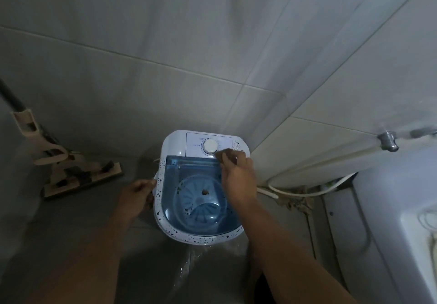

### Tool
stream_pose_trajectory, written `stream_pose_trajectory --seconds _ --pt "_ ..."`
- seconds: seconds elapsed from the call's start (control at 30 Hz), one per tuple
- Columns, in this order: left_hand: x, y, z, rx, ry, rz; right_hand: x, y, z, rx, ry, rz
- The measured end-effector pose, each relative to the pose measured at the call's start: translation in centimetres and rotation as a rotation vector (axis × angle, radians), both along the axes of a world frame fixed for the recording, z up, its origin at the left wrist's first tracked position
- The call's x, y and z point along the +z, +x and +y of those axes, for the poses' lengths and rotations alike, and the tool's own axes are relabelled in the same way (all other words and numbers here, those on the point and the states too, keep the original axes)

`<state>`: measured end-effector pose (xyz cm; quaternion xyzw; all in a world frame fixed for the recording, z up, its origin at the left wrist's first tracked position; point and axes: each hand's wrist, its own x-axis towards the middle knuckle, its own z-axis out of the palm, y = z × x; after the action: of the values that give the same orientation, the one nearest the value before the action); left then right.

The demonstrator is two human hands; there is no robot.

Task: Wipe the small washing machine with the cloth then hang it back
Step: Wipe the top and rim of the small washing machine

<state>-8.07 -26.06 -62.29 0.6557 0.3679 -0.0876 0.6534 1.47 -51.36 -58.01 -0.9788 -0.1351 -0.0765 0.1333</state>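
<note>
My right hand (237,176) is closed around the brown cloth (230,155), pressing it on the small washing machine (201,192) beside its white dial (210,146) (control panel, back edge). My left hand (137,197) grips the machine's left rim.

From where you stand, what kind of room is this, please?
Probably a bathroom or a laundry corner: pale grey tiled walls, a small white washing machine with a blue see-through lid, a metal wall tap with a white hose, and a beige flat mop leaning on the wall.
</note>
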Motion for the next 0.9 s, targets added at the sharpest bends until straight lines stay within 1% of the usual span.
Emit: stream_pose_trajectory --seconds 0.07,0.17,0.3,0.43,0.5,0.57,0.67,0.73,0.8,0.9 --pt "0.2 0.0 -0.1 0.018 -0.007 -0.003 -0.2 -0.2 -0.4 0.012 -0.037 0.0" --pt "0.6 0.0 -0.3 0.028 -0.038 -0.011 -0.1 1.4 -0.2 -0.04 0.012 -0.026" --pt "1.1 0.0 -0.4 0.031 -0.066 -0.001 0.5 4.4 0.3 -0.066 0.0 -0.021" --pt "1.5 -0.1 -0.4 0.023 -0.088 0.016 1.2 6.6 0.2 -0.117 -0.005 0.076" --pt "1.8 -0.1 -0.5 0.027 -0.087 0.023 1.0 6.1 0.3 -0.104 0.038 0.088" --pt "2.0 -0.1 -0.6 0.034 -0.085 0.028 0.1 4.0 -0.2 -0.055 0.087 0.06" --pt "2.3 0.0 -0.5 0.026 -0.101 0.047 -0.9 0.4 -1.4 0.044 0.018 0.011" --pt "2.5 0.1 -0.6 0.028 -0.098 0.061 -0.7 0.2 -2.1 0.082 -0.027 -0.004" --pt "2.8 0.1 -0.7 0.024 -0.083 0.066 0.0 1.6 -2.2 0.065 -0.087 -0.008" --pt "3.3 0.1 -0.8 0.02 -0.083 0.08 1.5 4.8 -1.2 -0.037 -0.164 0.053"
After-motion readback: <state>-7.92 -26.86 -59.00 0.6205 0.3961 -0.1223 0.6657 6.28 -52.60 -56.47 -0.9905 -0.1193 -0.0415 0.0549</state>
